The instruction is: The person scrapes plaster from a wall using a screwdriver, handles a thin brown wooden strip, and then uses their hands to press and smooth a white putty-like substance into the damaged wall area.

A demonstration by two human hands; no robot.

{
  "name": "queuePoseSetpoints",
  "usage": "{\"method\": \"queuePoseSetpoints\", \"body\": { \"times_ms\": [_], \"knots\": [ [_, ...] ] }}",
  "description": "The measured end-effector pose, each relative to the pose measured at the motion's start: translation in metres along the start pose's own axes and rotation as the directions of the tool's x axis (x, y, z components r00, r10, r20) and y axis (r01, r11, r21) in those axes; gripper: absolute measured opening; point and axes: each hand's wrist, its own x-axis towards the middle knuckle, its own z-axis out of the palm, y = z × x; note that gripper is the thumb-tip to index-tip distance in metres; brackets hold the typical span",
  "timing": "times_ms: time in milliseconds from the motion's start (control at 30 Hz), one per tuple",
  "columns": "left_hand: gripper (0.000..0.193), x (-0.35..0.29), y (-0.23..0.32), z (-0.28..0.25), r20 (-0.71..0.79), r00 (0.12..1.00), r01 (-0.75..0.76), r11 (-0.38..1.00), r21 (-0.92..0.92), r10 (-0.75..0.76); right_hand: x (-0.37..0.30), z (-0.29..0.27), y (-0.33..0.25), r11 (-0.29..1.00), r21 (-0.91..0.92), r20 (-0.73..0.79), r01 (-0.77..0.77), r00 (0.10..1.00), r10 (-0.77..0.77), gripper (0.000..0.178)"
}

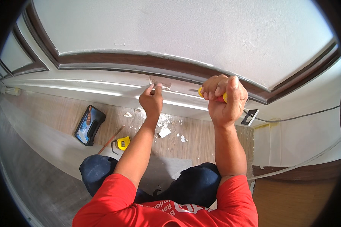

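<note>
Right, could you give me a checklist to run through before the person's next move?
1. Right hand closed around the yellow-and-red handle: ok.
2. Left hand apart from the right one: ok.
3. Rough wall patch fully visible: not ok, left fingers partly cover it.
4. Depth of that patch: cannot tell.
5. Floor free of debris: not ok, white fragments lie there.

Mostly hidden in the right hand (pixel 230 105): a red-and-yellow handle (pixel 219 99). Partly covered by the left forearm (pixel 138 147): white debris (pixel 164 131) on the floor (pixel 202 143). Cut off by the lower edge: a red shirt (pixel 110 198). Too small to identify, at far left: a pale object (pixel 13 91).
</note>
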Motion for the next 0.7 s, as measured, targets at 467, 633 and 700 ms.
{"method": "queuePoseSetpoints", "body": {
  "times_ms": [467,633,700],
  "knots": [
    [0.030,0.003,0.004,0.004,0.045,0.996,0.087,0.955,-0.282,-0.078,-0.003,0.002,-0.005,1.000,-0.008,0.003,-0.003,1.000,0.003,0.048],
    [0.025,0.003,0.015,0.004,0.061,0.987,0.160,0.933,-0.323,-0.148,-0.006,0.001,-0.007,1.000,-0.028,0.023,-0.003,1.000,0.003,0.046],
    [0.023,0.005,0.018,0.005,0.055,0.981,0.193,0.916,-0.352,-0.186,-0.006,0.001,-0.008,1.000,-0.022,0.025,-0.003,1.000,0.004,0.046]
  ]
}}
